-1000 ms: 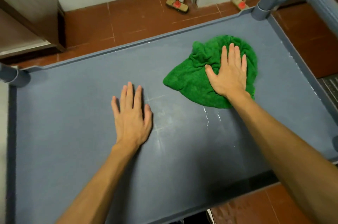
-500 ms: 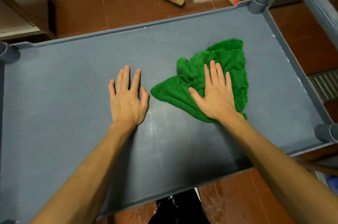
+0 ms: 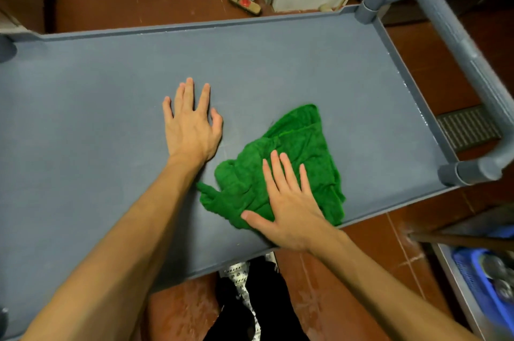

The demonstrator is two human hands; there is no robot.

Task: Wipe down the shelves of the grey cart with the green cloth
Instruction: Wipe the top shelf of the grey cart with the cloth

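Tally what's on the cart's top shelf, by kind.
Green cloth: 1
Hands: 2, left hand flat on the shelf, right hand flat on the cloth
Total: 3

1. The cloth (image 3: pixel 294 146) lies on the cart shelf (image 3: pixel 83 118), right of centre, by the near edge.
2. The right hand (image 3: pixel 289 207) lies flat on its near part.
3. The left hand (image 3: pixel 189 126) rests on the shelf, just left of the cloth.
4. The handle (image 3: pixel 459 43) stands at the right end.
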